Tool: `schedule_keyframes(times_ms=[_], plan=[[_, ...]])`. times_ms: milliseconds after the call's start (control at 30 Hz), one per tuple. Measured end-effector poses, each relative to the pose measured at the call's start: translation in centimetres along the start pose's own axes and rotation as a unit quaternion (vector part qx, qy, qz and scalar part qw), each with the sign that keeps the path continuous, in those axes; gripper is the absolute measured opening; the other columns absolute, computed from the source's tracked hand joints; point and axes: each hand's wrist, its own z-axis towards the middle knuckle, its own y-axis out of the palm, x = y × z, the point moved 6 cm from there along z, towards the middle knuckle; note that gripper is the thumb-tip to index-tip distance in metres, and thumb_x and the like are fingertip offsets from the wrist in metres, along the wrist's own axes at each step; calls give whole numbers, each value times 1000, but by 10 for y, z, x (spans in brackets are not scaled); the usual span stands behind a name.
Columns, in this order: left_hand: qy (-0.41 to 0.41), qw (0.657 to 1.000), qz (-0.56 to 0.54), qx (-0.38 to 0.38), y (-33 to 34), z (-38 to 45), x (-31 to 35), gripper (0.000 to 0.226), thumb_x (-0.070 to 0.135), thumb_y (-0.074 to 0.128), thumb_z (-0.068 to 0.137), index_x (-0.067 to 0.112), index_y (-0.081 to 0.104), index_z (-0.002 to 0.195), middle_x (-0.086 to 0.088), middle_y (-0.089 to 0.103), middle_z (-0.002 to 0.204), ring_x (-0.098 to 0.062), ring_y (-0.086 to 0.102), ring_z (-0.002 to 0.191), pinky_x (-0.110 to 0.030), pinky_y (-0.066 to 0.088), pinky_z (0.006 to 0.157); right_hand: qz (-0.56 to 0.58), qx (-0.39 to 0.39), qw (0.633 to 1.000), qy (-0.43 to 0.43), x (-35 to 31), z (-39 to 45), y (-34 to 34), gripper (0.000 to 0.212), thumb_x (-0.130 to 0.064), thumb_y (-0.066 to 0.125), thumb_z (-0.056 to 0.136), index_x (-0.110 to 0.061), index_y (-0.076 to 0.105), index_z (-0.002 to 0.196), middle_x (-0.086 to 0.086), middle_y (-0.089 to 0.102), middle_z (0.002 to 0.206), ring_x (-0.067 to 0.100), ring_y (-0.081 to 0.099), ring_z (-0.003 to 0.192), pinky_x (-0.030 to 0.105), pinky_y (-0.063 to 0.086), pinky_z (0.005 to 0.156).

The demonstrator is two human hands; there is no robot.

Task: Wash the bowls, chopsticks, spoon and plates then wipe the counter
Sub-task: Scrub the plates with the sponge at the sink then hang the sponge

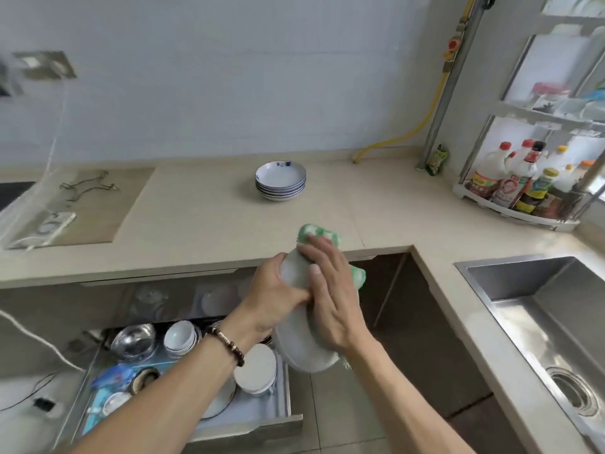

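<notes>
A white plate point(302, 348) is held on edge in front of the counter point(203, 231), above the open drawer. My left hand point(275, 296) grips its upper rim. My right hand point(330, 296) lies over the plate's face with fingers fairly straight, pressing a green-and-white cloth point(322, 232) against it; the cloth shows above and to the right of the fingers. A stack of several white bowls with blue rims point(280, 180) stands on the counter further back.
The open drawer point(255, 417) below holds white bowls point(180, 337), a steel bowl point(135, 340) and white plates point(257, 368). A steel sink point(550, 326) lies at the right. A corner rack of sauce bottles point(520, 185) stands at the back right. A power strip point(52, 222) lies at left.
</notes>
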Motion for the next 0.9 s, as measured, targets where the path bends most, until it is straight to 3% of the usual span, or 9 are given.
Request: schedule_keyframes(times_ms=[167, 300, 367, 433, 533, 633, 767, 833, 900], plan=[[12, 998, 59, 27, -54, -7, -20, 62, 18, 79, 43, 16, 69, 104, -4, 75, 100, -19, 70, 90, -37, 57, 80, 56, -39, 991, 118, 29, 13, 30, 52, -43, 25, 99, -17, 58, 130, -2, 57, 131, 17, 53, 126, 27, 39, 106], [3, 997, 56, 44, -74, 0, -41, 55, 6, 80, 56, 8, 65, 109, -6, 75, 101, -11, 68, 88, -31, 57, 80, 60, -104, 993, 8, 0, 17, 88, 46, -29, 32, 100, -8, 65, 125, 6, 57, 136, 18, 48, 133, 32, 32, 114], [-5, 996, 78, 33, -82, 1, -49, 49, -5, 80, 60, 6, 63, 104, -4, 73, 94, -6, 65, 82, -20, 52, 74, 76, -128, 989, 16, 15, 19, 106, 45, -26, 32, 98, -12, 67, 123, -1, 59, 134, 13, 49, 131, 31, 31, 113], [-6, 989, 145, 26, -92, -1, -57, 41, -2, 82, 59, 13, 60, 90, 6, 63, 81, -1, 55, 68, -15, 44, 62, 129, -114, 974, 145, 50, 19, 117, 42, -28, 33, 97, -19, 69, 117, -8, 65, 126, 9, 55, 122, 32, 39, 108], [-14, 968, 248, 15, -104, -6, -80, 36, 19, 75, 59, 18, 51, 86, 9, 53, 76, -12, 47, 67, -28, 38, 58, 200, -113, 902, 366, 97, 3, 146, 31, -29, 42, 98, -25, 73, 105, -8, 72, 110, 17, 64, 111, 42, 49, 103], [-8, 909, 416, -15, -115, -12, -116, 35, 17, 69, 72, 23, 46, 98, -3, 60, 80, -29, 56, 73, -36, 36, 55, 237, -161, 820, 495, 120, -19, 185, 29, -44, 59, 86, -24, 75, 100, 4, 75, 104, 27, 69, 102, 46, 52, 98], [141, 750, 635, -123, -121, -30, -169, 47, 6, 65, 52, 21, 36, 86, 3, 51, 53, -25, 49, 43, -25, 19, 43, 217, -230, 766, 560, 145, -55, 221, 24, -19, 75, 75, -9, 73, 96, 22, 73, 94, 37, 69, 83, 44, 55, 78], [179, 716, 660, -142, -138, -37, -211, 53, -2, 66, 51, 21, 38, 89, 3, 52, 57, -22, 52, 46, -24, 26, 38, 171, -248, 752, 586, 164, -76, 239, 14, -2, 71, 77, -2, 70, 91, 21, 68, 85, 33, 64, 75, 43, 53, 71], [202, 721, 648, -140, -161, -40, -243, 45, -7, 57, 64, 23, 41, 93, 1, 55, 66, -21, 57, 56, -28, 44, 41, 147, -257, 724, 623, 181, -99, 259, 12, 7, 68, 72, -1, 71, 80, 20, 66, 80, 32, 60, 73, 50, 57, 75]])
